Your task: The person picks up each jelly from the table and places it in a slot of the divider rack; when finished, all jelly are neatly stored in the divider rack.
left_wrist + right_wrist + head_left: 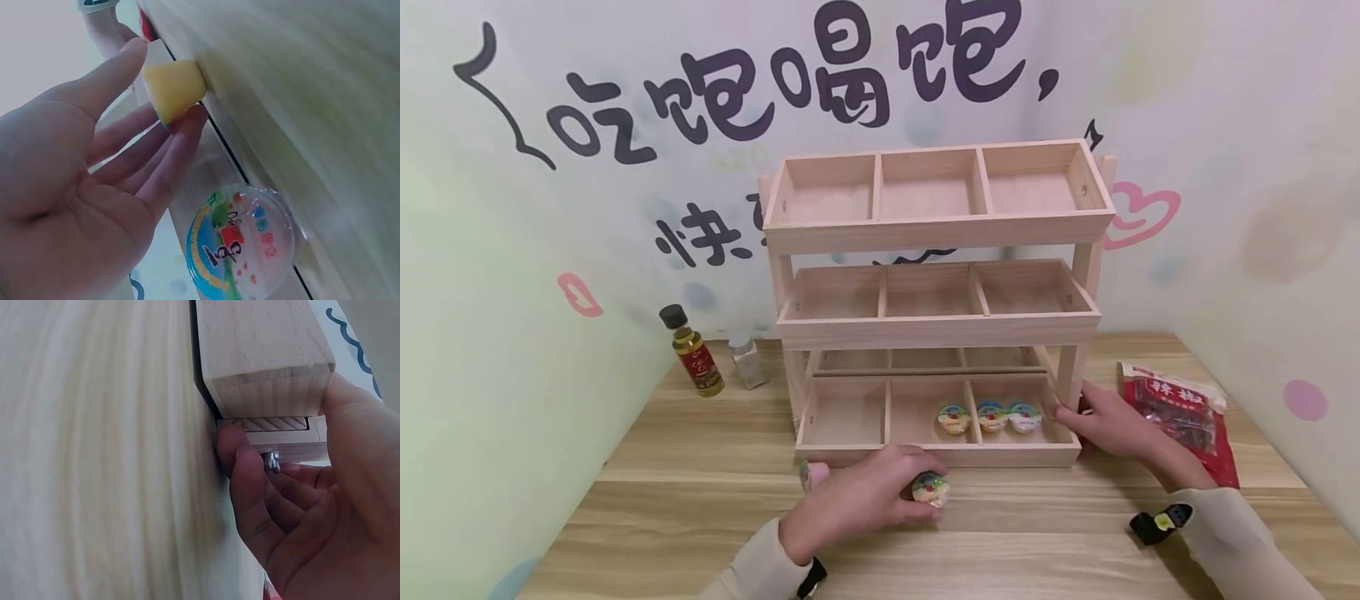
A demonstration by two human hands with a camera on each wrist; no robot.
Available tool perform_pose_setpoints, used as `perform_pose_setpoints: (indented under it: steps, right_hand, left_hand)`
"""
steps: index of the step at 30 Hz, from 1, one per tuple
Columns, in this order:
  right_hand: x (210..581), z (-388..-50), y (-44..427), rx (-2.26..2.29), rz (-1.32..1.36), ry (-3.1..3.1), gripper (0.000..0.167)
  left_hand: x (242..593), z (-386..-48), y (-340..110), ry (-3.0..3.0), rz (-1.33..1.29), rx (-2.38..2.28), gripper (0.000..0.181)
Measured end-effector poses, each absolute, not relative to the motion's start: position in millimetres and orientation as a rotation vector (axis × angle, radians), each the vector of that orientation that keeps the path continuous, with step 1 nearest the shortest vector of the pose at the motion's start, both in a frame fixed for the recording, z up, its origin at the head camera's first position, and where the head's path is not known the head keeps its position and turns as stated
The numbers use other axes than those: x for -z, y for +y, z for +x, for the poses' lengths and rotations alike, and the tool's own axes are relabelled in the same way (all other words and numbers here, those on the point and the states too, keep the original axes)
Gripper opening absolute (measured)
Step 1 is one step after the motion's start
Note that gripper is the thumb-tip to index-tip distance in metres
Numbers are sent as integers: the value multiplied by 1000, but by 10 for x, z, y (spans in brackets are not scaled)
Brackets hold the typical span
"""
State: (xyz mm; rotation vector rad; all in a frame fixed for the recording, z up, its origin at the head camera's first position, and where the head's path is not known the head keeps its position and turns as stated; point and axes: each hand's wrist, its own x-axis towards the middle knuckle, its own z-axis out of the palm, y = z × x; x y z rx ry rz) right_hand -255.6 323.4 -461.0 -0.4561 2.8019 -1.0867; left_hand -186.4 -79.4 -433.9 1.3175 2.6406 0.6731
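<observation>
1. Near the back left corner of the desk (662, 500) stood an oil bottle (697, 354) and a small clear jar (747, 362).
2. The pink jelly cup (815, 475) lay on its side before the tray's front left corner, just beyond your left wrist.
3. Your left hand (868, 496) bent its fingers round the yellow jelly cup (931, 490), fingertips against its side; whether your thumb pressed it too was hard to tell.
4. That cup sat at your left fingertips, to the right of your palm, before the front edge of the bottom tray (842, 457). Squat, with no strong long axis, it turned its lid up toward you. Your left hand was much the nearer.
5. Behind and right of it, inside that tray, one jelly cup (953, 419) sat in the middle compartment and two more cups (1024, 418) in the right.
6. Your right hand (1108, 421) gripped the right end of the wooden rack (940, 333), well apart from the yellow cup.
7. Toward the desk's right edge lay a red bag (1183, 417).
</observation>
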Motion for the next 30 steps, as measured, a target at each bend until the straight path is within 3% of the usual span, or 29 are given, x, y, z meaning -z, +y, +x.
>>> perform_pose_setpoints:
  steps: [17,30]
  right_hand:
    - [4620,-2563,3233,1068,-467,2831,70]
    - [4604,-2550,3228,1082,-473,2820,74]
  left_hand:
    - [4436,-1983,-844,2530,1354,-801,40]
    - [4309,-1963,-816,2620,1282,-867,38]
